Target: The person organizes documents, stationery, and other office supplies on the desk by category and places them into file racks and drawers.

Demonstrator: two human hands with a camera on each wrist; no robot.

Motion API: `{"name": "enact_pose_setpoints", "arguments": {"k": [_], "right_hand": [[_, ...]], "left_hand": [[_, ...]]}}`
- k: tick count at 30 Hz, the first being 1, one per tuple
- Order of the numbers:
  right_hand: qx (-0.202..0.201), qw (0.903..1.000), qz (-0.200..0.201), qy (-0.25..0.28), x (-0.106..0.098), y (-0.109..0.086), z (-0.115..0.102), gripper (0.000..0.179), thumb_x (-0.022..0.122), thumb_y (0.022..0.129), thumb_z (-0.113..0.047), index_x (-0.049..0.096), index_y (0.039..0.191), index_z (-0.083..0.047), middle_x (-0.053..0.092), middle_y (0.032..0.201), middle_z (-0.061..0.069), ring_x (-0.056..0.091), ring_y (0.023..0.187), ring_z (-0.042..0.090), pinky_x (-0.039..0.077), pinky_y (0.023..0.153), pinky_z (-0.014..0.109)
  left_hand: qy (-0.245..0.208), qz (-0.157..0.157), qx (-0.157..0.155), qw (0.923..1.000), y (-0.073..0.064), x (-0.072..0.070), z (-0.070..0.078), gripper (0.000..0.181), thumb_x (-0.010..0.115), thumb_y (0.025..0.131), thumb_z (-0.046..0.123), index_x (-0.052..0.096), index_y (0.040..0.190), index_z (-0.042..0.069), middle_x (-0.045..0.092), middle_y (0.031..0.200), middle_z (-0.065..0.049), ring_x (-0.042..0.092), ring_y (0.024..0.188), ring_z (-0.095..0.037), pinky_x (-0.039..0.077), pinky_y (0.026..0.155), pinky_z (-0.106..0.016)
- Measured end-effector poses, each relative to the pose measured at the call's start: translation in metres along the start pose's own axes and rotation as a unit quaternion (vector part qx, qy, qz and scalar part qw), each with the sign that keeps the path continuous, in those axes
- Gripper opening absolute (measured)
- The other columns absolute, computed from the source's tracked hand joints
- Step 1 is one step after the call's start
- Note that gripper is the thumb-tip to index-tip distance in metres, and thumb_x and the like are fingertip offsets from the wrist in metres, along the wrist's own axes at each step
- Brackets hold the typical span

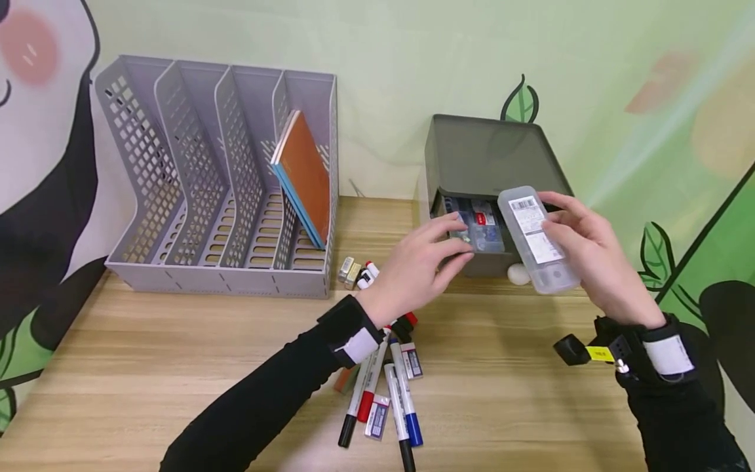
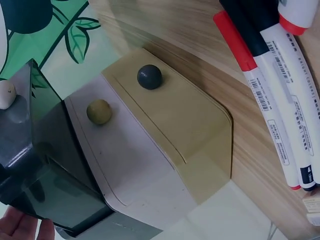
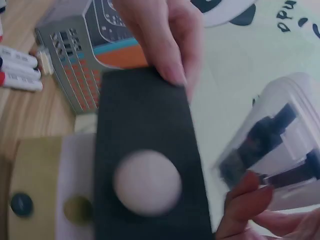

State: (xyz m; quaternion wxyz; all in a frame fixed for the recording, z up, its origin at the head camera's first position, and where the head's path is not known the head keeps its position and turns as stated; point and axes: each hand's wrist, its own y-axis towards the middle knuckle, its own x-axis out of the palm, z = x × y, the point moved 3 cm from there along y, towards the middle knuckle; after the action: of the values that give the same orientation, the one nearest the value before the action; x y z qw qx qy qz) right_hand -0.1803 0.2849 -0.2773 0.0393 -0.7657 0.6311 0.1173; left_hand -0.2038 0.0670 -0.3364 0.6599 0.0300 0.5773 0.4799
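Observation:
My right hand [image 1: 580,242] grips a clear plastic box [image 1: 560,278] with a white printed label, tilted beside the open drawer. Dark items show through the box [image 3: 270,135] in the right wrist view. The dark drawer [image 1: 489,265] juts from a small grey cabinet [image 1: 495,154] and has a white round knob [image 3: 147,182]. Inside lie clear packs [image 1: 489,233] with a red mark. My left hand [image 1: 421,265] reaches to the drawer's left part, fingers loosely bent and spread, fingertips right at its rim. In the left wrist view only its fingertips [image 2: 25,225] show.
A grey file rack [image 1: 218,278] stands at the left, with orange and blue notebooks [image 1: 303,177] in its right slot. Several markers [image 1: 404,393] and boxed erasers [image 1: 377,416] lie mid-table under the left forearm. Two closed drawers [image 2: 135,150] sit below the open one.

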Motion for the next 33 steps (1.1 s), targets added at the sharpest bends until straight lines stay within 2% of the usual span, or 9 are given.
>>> {"name": "enact_pose_setpoints", "arguments": {"k": [3,8,12,18,25,30,33], "right_hand": [[0.04,0.9968,-0.025,-0.064,-0.011,0.005,-0.001,0.046,0.042,0.099,-0.017,0.031,0.143,-0.009,0.051,0.107,0.003,0.059,0.081,0.009,0.053,0.061,0.025],[0.102,0.9753,-0.076,-0.181,-0.025,0.012,-0.005,0.049,0.034,0.101,-0.021,0.023,0.146,-0.004,0.054,0.101,0.001,0.062,0.075,0.01,0.054,0.06,0.028],[0.133,0.9633,-0.099,-0.212,-0.032,0.017,-0.007,0.05,0.034,0.101,-0.021,0.023,0.145,0.0,0.057,0.095,0.002,0.062,0.07,0.013,0.054,0.059,0.029],[0.16,0.953,-0.106,-0.234,-0.033,0.025,-0.004,0.047,0.035,0.1,-0.021,0.027,0.144,-0.006,0.053,0.102,0.01,0.06,0.073,0.014,0.053,0.061,0.029],[0.16,0.9333,-0.126,-0.296,-0.026,0.029,0.003,0.042,0.035,0.1,-0.02,0.034,0.14,-0.008,0.048,0.112,0.018,0.054,0.077,0.018,0.049,0.06,0.029],[0.136,0.9182,-0.125,-0.35,-0.019,0.029,0.002,0.05,0.045,0.097,-0.038,0.037,0.138,-0.011,0.05,0.124,0.019,0.053,0.102,0.028,0.046,0.074,0.032],[0.128,0.9161,-0.13,-0.357,-0.016,0.029,0.001,0.059,0.055,0.091,-0.044,0.037,0.138,-0.013,0.047,0.132,0.02,0.051,0.114,0.034,0.046,0.08,0.034]], "left_hand": [[0.002,0.006,0.001,1.0,0.0,-0.001,0.0,0.023,0.053,0.095,0.029,0.071,0.104,0.017,0.058,0.125,-0.003,0.04,0.135,-0.018,0.033,0.112,-0.03],[0.009,-0.004,-0.005,0.9999,0.002,-0.002,0.0,0.024,0.052,0.095,0.03,0.071,0.103,0.018,0.059,0.124,-0.002,0.04,0.135,-0.017,0.034,0.111,-0.03],[0.006,-0.022,-0.013,0.9997,0.004,-0.003,0.002,0.025,0.052,0.096,0.031,0.071,0.103,0.018,0.058,0.126,-0.002,0.039,0.136,-0.016,0.032,0.112,-0.029],[0.006,-0.032,-0.023,0.9992,0.004,-0.003,0.002,0.024,0.052,0.095,0.031,0.072,0.102,0.019,0.059,0.125,-0.001,0.038,0.136,-0.016,0.033,0.112,-0.028],[0.015,-0.04,-0.018,0.9989,0.004,-0.004,0.004,0.024,0.052,0.096,0.03,0.072,0.101,0.018,0.06,0.123,-0.002,0.039,0.135,-0.017,0.035,0.11,-0.028],[0.022,-0.047,-0.021,0.9984,0.004,-0.007,0.004,0.024,0.052,0.096,0.03,0.072,0.101,0.018,0.06,0.123,-0.001,0.04,0.135,-0.017,0.036,0.109,-0.029],[0.024,-0.048,-0.023,0.9983,0.004,-0.007,0.004,0.024,0.051,0.096,0.03,0.072,0.101,0.018,0.06,0.123,-0.001,0.04,0.135,-0.017,0.037,0.108,-0.029]]}}
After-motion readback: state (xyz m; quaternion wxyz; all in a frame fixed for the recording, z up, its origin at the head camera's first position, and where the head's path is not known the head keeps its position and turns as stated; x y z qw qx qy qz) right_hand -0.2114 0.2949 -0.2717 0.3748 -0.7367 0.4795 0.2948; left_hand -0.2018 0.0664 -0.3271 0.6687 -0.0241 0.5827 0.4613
